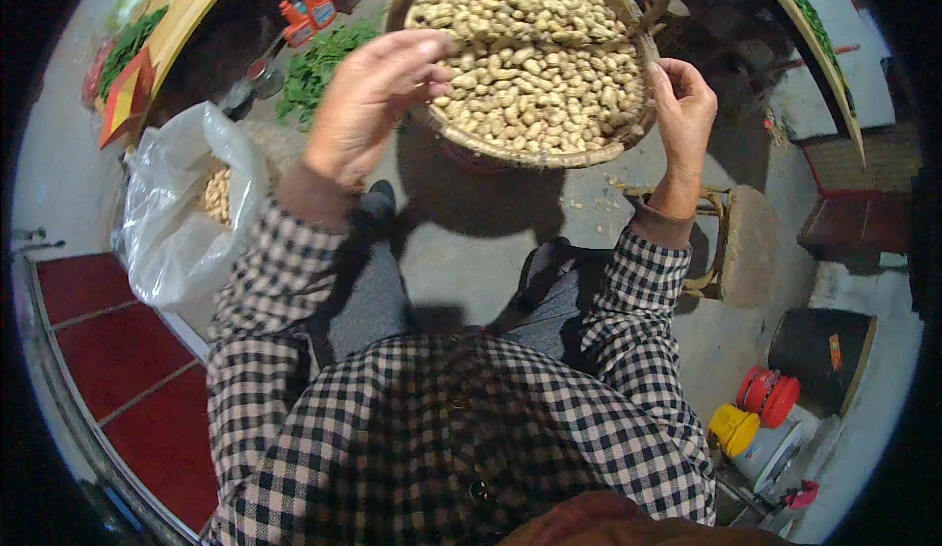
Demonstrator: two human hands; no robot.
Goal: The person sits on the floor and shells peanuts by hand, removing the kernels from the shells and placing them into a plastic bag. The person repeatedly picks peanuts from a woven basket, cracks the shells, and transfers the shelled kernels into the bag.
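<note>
A round wicker basket (544,157) full of unshelled peanuts (544,97) is in front of me, its handle arching over the middle. My right hand (682,97) has its thumb and fingers closed on the basket's right rim. At the left side, my left hand (383,90) hovers over the rim with bent fingers near the peanuts. Whether anything is between those fingers is hidden.
A clear plastic bag (176,252) with peanuts inside stands left of my legs. Green leaves (327,60) and orange spray bottles (307,12) are beyond it. On the right are a small chair (747,244), a red bucket (767,396) and a yellow bucket (733,428).
</note>
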